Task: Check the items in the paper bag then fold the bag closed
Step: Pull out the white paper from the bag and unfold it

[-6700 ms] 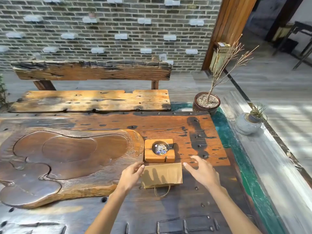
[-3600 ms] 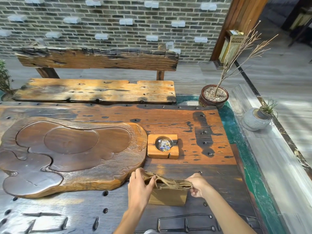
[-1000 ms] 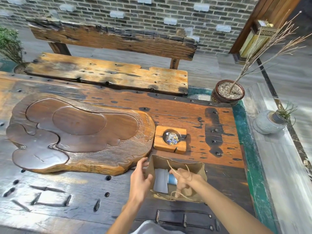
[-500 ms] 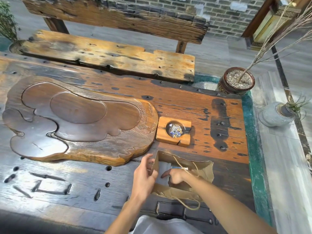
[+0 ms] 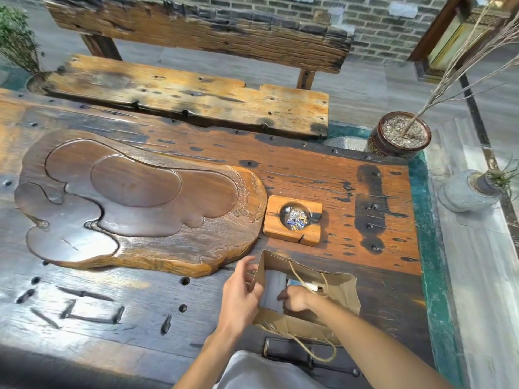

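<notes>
A brown paper bag with twine handles stands open on the dark wooden table, near its front edge. My left hand grips the bag's left wall and holds the mouth wide. My right hand reaches down inside the bag, its fingers touching a flat grey packet. Behind that hand lies a small white and blue item, partly hidden. I cannot tell whether the right hand's fingers close around anything.
A square wooden ashtray with foil scraps sits just beyond the bag. A large carved wooden tea tray fills the table's left. A wooden bench stands behind, a potted twig plant and a grey stone pot to the right.
The bag went from flat and shut to upright and open. My right hand has gone deeper into it over the last second, while my left hand keeps hold of the left wall.
</notes>
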### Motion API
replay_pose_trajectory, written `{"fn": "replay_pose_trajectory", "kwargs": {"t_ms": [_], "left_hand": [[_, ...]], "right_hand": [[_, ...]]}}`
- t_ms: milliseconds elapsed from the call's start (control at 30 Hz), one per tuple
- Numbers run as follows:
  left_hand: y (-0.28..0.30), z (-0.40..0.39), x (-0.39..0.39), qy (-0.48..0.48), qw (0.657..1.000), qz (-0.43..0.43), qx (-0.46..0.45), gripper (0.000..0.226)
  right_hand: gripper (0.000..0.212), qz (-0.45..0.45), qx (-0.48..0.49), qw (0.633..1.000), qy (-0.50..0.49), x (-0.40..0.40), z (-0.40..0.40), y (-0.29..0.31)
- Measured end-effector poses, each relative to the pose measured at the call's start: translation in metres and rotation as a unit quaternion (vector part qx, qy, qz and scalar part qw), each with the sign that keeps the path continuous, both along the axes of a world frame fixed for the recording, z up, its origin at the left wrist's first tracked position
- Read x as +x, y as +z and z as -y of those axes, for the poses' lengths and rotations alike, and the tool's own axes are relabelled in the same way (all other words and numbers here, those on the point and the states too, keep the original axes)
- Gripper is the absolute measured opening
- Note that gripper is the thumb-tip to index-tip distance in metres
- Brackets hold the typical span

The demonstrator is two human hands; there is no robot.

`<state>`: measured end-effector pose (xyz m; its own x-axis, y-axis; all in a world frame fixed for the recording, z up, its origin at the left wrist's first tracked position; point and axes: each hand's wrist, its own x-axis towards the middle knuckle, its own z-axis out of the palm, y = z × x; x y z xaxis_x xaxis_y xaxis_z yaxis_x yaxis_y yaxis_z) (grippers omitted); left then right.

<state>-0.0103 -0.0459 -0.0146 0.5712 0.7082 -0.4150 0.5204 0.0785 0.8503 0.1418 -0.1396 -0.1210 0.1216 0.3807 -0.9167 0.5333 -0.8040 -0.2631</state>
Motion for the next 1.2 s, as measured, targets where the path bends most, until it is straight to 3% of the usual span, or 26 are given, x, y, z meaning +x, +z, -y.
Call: {"fn": "replay_pose_trajectory", "kwargs": {"t_ms": [100,267,467,567,900,1200], "left_hand": [[-0.001,0.001,-0.002,-0.005,1.000,-0.007,0.001,0.059],[-0.002,0.003,-0.002,-0.003,1.000,-0.014,-0.004,0.059],[-0.006,0.003,0.002,-0.008,1.000,-0.020,0.004,0.058],[-0.008,0.002,0.003,-0.012,1.000,-0.017,0.012,0.058],[-0.006,0.006,0.002,-0.024,1.000,0.004,0.015,0.055],[-0.005,0.007,0.005,-0.053,0.998,0.011,0.044,0.054]], "right_hand": [[0.059,-0.012,-0.015,0.998,0.059,-0.001,0.000,-0.009],[0.057,0.026,-0.051,0.993,0.104,-0.007,-0.005,-0.033],[0.037,0.056,-0.058,0.992,0.100,-0.010,-0.005,-0.029],[0.044,0.053,-0.041,0.994,0.083,-0.005,0.000,-0.037],[0.036,0.035,0.060,0.997,-0.039,0.003,0.010,0.068],[0.023,-0.006,0.168,0.973,-0.156,0.018,0.043,0.162]]}}
